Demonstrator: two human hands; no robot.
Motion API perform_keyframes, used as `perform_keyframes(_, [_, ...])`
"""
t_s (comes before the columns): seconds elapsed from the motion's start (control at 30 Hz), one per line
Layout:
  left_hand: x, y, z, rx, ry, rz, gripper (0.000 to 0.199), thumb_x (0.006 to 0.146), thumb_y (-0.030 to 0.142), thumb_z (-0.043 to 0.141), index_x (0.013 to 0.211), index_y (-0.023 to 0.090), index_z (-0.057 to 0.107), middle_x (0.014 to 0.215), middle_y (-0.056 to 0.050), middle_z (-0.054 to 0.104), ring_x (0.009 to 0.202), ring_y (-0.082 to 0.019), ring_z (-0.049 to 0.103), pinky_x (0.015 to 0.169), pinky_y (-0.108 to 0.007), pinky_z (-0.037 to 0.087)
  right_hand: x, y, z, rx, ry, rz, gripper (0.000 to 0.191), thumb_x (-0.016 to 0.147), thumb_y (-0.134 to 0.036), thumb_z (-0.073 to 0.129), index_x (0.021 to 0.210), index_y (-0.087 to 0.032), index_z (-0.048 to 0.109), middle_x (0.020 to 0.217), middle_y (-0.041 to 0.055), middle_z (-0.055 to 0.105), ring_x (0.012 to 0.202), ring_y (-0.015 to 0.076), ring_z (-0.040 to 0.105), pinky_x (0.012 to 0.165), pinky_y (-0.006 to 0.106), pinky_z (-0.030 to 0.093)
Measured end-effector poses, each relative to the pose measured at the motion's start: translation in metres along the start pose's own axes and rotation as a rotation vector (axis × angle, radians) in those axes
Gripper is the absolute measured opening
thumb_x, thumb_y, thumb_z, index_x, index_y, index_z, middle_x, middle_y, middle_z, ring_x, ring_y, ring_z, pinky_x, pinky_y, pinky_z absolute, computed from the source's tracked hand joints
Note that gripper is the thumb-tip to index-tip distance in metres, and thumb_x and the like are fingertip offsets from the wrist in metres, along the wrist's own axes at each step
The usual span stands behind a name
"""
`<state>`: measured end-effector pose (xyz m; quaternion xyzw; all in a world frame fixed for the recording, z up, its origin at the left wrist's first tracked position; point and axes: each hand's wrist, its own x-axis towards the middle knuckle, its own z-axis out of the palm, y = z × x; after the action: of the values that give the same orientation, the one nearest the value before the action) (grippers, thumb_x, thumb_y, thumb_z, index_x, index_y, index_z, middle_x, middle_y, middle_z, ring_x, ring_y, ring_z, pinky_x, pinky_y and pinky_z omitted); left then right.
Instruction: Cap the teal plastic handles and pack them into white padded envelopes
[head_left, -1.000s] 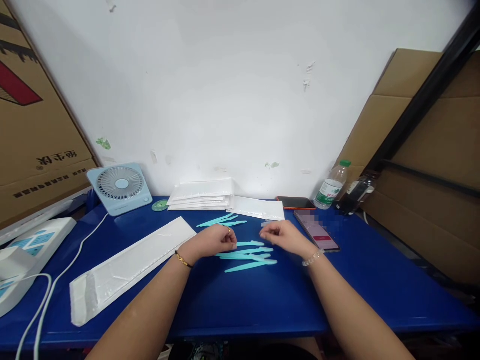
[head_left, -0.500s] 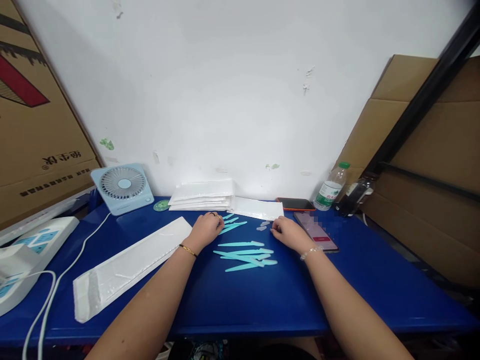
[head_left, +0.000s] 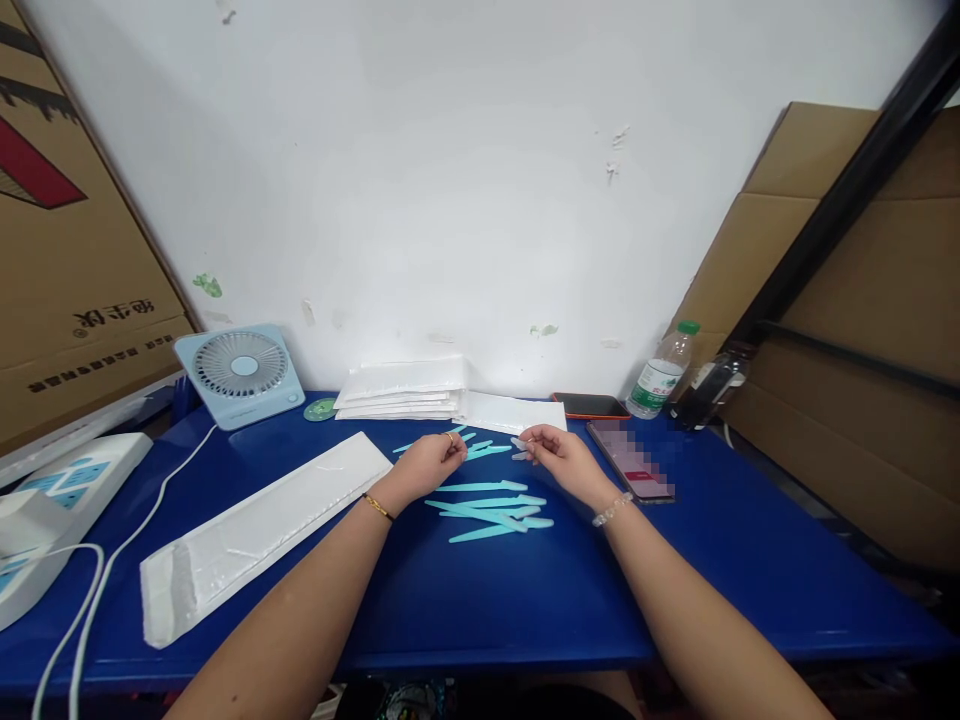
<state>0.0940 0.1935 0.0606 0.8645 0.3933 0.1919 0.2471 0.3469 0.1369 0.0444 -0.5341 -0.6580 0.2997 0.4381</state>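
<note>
My left hand (head_left: 431,464) is closed, fingertips together, over the far group of turquoise eyebrow razors (head_left: 487,450). Whether a razor is between its fingers is hidden. My right hand (head_left: 561,458) pinches at a small clear plastic cap (head_left: 518,443), just right of that far group. Another clear piece lies under its fingertips, partly covered. Nearer to me, several more turquoise eyebrow razors (head_left: 487,513) lie loosely crossed on the blue table (head_left: 495,600), their wider ends to the right.
A long white padded mailer (head_left: 262,540) lies at left, and a stack of white mailers (head_left: 401,390) stands by the wall. A pale blue fan (head_left: 244,370) and power strip (head_left: 75,510) are at left. Two phones (head_left: 634,465) and two bottles (head_left: 660,375) stand or lie at right.
My left hand has shifted right, and the far razors lie differently, with one now showing left of it. My right hand has moved left onto the clear caps.
</note>
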Motion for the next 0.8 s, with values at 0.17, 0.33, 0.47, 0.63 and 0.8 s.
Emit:
perform_keyframes(0.17, [0.001,-0.001,0.001,-0.008,-0.004,0.004,0.028,0.087,0.04,0.04,0.081,0.019,0.058,0.068,0.0,0.056,0.061,-0.013,0.048,0.055,-0.023,0.032,0.0,-0.001,0.003,-0.014,0.0,-0.02,0.02,0.083,-0.033,0.053,0.094,-0.018,0.061,0.079,0.0034,0.065,0.068,0.0148,0.06,0.065,0.028,0.048])
perform_keyframes(0.33, [0.001,0.002,0.002,-0.014,-0.051,0.017,0.026,0.085,0.039,0.042,0.084,0.019,0.06,0.068,0.0,0.058,0.061,-0.013,0.048,0.055,-0.023,0.033,-0.003,-0.006,0.009,0.01,-0.083,-0.017,0.019,0.082,-0.031,0.054,0.094,-0.018,0.062,0.079,0.0037,0.065,0.071,0.0151,0.061,0.066,0.028,0.048])
perform_keyframes(0.47, [-0.004,0.01,0.002,-0.082,-0.166,0.054,0.026,0.083,0.039,0.046,0.082,0.018,0.061,0.073,0.0,0.062,0.062,-0.012,0.051,0.057,-0.022,0.036,-0.008,-0.013,0.008,0.067,-0.23,0.006,0.02,0.081,-0.032,0.056,0.092,-0.017,0.063,0.074,0.0032,0.064,0.068,0.0142,0.06,0.062,0.026,0.047])
perform_keyframes(0.63, [-0.005,0.013,0.002,-0.035,-0.223,0.073,0.028,0.083,0.042,0.048,0.083,0.02,0.064,0.076,-0.001,0.064,0.065,-0.014,0.055,0.058,-0.023,0.038,-0.007,-0.01,-0.003,-0.108,-0.25,-0.022,0.022,0.081,-0.035,0.059,0.093,-0.018,0.067,0.079,0.0043,0.065,0.068,0.0146,0.059,0.062,0.027,0.046])
perform_keyframes(0.8, [0.001,0.0,0.001,0.307,0.076,-0.032,0.021,0.078,0.037,0.057,0.091,0.021,0.066,0.093,-0.006,0.065,0.087,-0.022,0.058,0.072,-0.028,0.04,0.002,0.008,-0.01,-0.524,-0.064,-0.124,0.017,0.08,-0.018,0.056,0.093,-0.02,0.066,0.095,0.0054,0.059,0.075,0.0146,0.056,0.071,0.028,0.045])
